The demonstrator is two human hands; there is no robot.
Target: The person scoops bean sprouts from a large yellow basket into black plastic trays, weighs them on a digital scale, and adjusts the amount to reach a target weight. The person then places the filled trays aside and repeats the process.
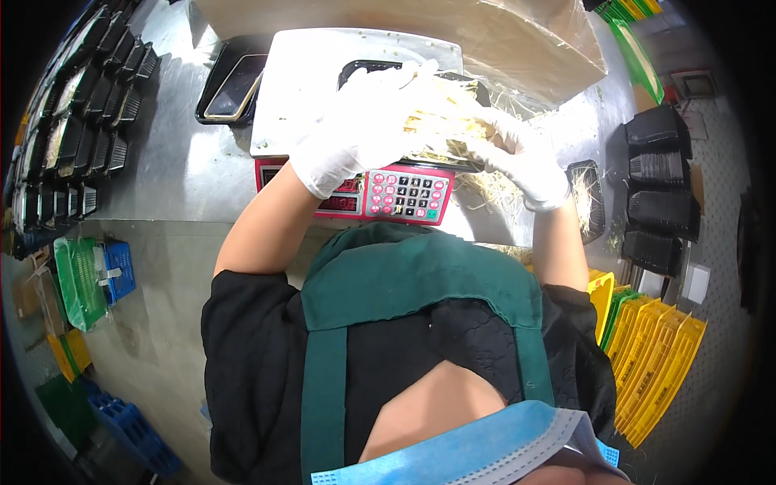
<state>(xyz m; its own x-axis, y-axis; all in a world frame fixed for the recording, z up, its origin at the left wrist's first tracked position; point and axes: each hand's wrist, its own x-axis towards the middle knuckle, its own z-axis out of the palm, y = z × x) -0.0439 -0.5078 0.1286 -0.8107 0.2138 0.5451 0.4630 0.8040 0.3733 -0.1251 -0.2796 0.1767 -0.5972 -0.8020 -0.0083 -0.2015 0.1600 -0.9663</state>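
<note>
A digital weighing scale with a pale platform [291, 91] and a red keypad panel [447, 194] stands on a metal table. On its platform sits a black plastic tray [357, 65] with yellow-tipped sprouts [448, 118] in it. My left hand [370, 121], in a white glove, lies over the left part of the tray and the sprouts; glare hides its fingers. My gloved right hand [515, 157] grips the right side of the sprout bunch, fingers curled against it. Loose sprouts [497, 191] lie beside the scale, below my right hand.
Stacked black trays [79, 115] stand at the left, more nested ones [658, 182] at the right. An empty-looking black tray with a phone-like flat object [235, 88] lies left of the scale. A small tray with sprouts [585, 200] is at the right, a large plastic-covered box [412, 21] behind.
</note>
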